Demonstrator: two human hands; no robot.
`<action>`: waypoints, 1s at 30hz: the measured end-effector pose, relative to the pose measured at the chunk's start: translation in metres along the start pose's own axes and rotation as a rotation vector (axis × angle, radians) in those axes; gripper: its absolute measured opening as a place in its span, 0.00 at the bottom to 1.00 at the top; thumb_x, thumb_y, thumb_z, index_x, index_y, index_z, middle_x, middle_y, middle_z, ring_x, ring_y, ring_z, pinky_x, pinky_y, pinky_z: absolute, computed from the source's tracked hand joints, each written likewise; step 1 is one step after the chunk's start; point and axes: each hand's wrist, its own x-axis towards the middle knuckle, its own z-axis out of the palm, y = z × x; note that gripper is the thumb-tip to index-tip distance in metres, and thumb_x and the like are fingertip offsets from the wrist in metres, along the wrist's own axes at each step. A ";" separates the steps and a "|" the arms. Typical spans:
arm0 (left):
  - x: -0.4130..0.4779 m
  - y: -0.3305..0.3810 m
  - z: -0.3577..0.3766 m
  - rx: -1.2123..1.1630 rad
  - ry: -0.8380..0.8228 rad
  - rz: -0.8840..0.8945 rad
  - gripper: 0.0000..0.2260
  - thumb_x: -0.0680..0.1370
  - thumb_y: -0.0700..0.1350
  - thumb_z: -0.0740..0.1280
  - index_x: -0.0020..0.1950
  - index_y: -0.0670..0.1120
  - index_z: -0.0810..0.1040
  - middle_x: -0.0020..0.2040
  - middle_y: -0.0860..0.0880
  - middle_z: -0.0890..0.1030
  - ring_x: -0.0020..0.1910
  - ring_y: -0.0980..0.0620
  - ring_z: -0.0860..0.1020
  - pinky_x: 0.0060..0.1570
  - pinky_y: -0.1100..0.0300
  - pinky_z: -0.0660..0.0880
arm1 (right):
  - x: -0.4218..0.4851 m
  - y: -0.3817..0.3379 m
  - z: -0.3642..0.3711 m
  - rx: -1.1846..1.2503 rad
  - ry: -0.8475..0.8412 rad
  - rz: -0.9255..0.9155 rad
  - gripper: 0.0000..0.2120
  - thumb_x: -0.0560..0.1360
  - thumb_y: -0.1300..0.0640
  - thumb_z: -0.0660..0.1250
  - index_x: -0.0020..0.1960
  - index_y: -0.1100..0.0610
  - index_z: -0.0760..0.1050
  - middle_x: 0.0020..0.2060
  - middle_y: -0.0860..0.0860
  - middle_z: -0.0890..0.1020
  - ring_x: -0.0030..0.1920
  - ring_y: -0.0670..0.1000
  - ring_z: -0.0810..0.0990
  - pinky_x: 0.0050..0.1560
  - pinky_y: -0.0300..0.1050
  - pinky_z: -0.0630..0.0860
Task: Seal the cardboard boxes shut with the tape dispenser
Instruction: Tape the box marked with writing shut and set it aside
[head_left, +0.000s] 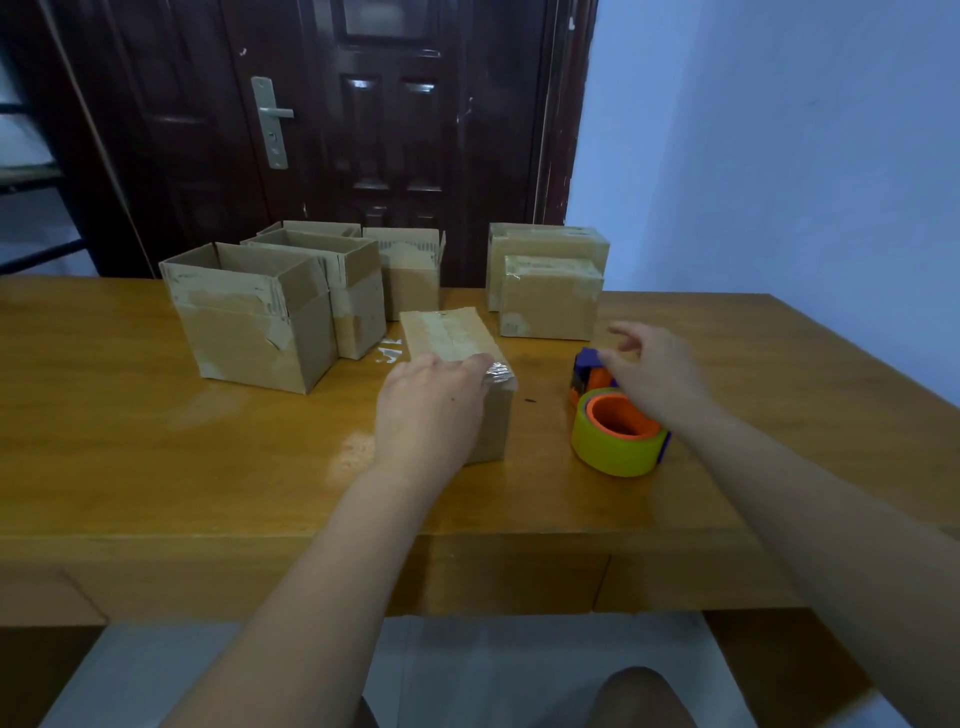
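A small closed cardboard box (449, 338) lies in the middle of the wooden table (156, 441), clear tape running along its top seam and over its near edge. My left hand (431, 410) rests on the box's near end, fingers straight over the taped edge. The tape dispenser (613, 415), orange and blue with a yellow-green roll, lies on the table to the right of the box. My right hand (654, 371) hovers just above the dispenser's blue head with fingers loosely spread, holding nothing.
Several open-topped boxes (249, 317) stand at the back left. Two closed taped boxes (548, 299) are stacked close together at the back right. A dark door (363, 130) stands behind the table, a pale wall (779, 156) to the right.
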 end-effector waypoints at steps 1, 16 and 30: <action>0.002 -0.002 -0.001 -0.020 -0.017 0.024 0.17 0.83 0.50 0.56 0.72 0.54 0.66 0.59 0.50 0.80 0.58 0.49 0.74 0.56 0.56 0.70 | -0.005 -0.012 0.001 0.068 0.012 -0.108 0.18 0.78 0.53 0.63 0.68 0.52 0.73 0.54 0.49 0.80 0.58 0.49 0.76 0.58 0.43 0.70; -0.019 -0.063 0.029 -0.769 0.144 -0.124 0.15 0.78 0.38 0.66 0.61 0.52 0.78 0.61 0.55 0.78 0.62 0.61 0.73 0.66 0.59 0.69 | -0.026 -0.040 0.029 0.034 -0.141 -0.621 0.15 0.80 0.62 0.59 0.65 0.54 0.75 0.64 0.47 0.77 0.65 0.41 0.70 0.60 0.21 0.57; -0.024 -0.072 0.043 -0.895 0.160 -0.053 0.16 0.77 0.41 0.67 0.62 0.55 0.76 0.63 0.61 0.74 0.54 0.61 0.75 0.53 0.70 0.72 | -0.015 -0.036 0.029 0.123 -0.121 -0.643 0.14 0.78 0.60 0.65 0.62 0.53 0.78 0.58 0.45 0.80 0.63 0.36 0.70 0.66 0.40 0.68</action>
